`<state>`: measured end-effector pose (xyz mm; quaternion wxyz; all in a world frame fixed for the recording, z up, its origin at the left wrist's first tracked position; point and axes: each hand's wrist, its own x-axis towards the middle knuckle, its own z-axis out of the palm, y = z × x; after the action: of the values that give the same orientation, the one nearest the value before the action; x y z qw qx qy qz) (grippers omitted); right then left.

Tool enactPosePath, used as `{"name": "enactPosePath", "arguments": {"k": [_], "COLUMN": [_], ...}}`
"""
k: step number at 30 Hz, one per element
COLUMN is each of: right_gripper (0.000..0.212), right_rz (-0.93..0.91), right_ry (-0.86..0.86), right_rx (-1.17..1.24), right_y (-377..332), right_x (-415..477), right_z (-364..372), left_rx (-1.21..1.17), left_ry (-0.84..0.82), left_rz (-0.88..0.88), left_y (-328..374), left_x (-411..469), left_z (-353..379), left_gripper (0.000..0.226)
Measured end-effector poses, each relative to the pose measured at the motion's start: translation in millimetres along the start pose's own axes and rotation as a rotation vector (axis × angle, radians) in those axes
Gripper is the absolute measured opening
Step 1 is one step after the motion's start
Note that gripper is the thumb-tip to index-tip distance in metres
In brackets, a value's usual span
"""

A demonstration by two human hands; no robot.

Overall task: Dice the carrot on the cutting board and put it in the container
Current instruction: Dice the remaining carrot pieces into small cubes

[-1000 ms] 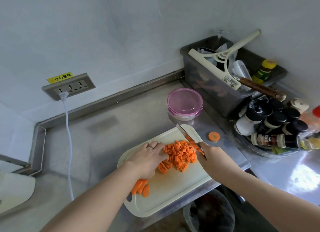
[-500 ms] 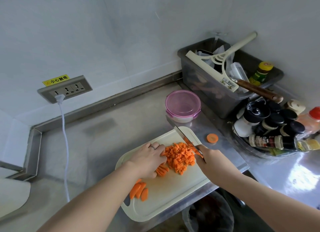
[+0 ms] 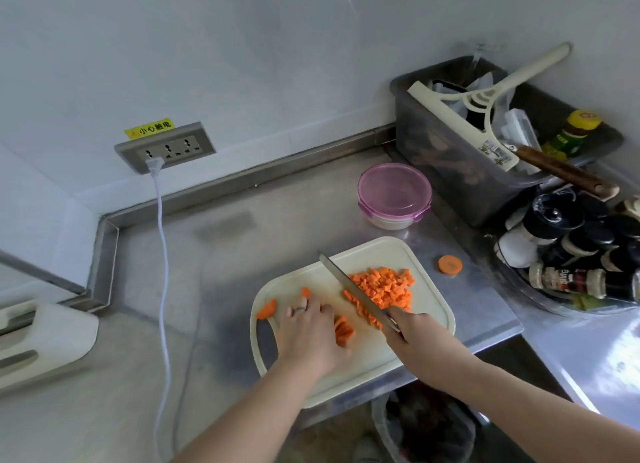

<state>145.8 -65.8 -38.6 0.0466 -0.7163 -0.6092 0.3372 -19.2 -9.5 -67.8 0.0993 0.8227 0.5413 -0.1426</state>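
Dicing with the knife (image 3: 353, 289) gripped in the right hand (image 3: 412, 331), pinning the carrot strips (image 3: 343, 331) on the board (image 3: 367, 365) under the curled left hand (image 3: 311, 327), just beside the diced pile (image 3: 381, 286). Keep cuts even, blade clear of knuckles; unlid the container (image 3: 394, 196) behind the board before scooping.

Soft, even daylight; glare patch on steel counter (image 3: 620, 365) at right; wide-angle bending at edges; mild blur.
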Motion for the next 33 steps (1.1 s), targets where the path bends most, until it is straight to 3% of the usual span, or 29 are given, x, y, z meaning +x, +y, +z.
{"name": "enactPosePath", "arguments": {"k": [4, 11, 16, 21, 29, 33], "right_gripper": [0.014, 0.007, 0.014, 0.005, 0.007, 0.005], "right_rz": [-0.003, -0.033, -0.04, -0.051, -0.059, -0.057], "right_ry": [-0.056, -0.084, -0.069, -0.073, -0.067, -0.061], "right_rx": [0.027, 0.055, 0.068, 0.057, 0.072, 0.065], "right_y": [0, 1, 1, 1, 0, 0], "right_x": [-2, -2, -3, -1, -2, -2], "right_z": [16, 29, 30, 28, 28, 30], "left_rx": [-0.052, -0.132, -0.251, -0.352, -0.295, -0.291], "left_ry": [0.037, 0.075, 0.098, 0.112, 0.12, 0.151], "left_rz": [-0.088, -0.067, -0.089, -0.102, -0.048, -0.041], "left_y": [2, 3, 5, 1, 1, 5], "left_x": [-5, -11, -8, -4, -9, -9], "left_z": [5, 13, 14, 11, 20, 24], "left_gripper": [0.048, 0.044, 0.039, 0.028, 0.045, 0.043]}}
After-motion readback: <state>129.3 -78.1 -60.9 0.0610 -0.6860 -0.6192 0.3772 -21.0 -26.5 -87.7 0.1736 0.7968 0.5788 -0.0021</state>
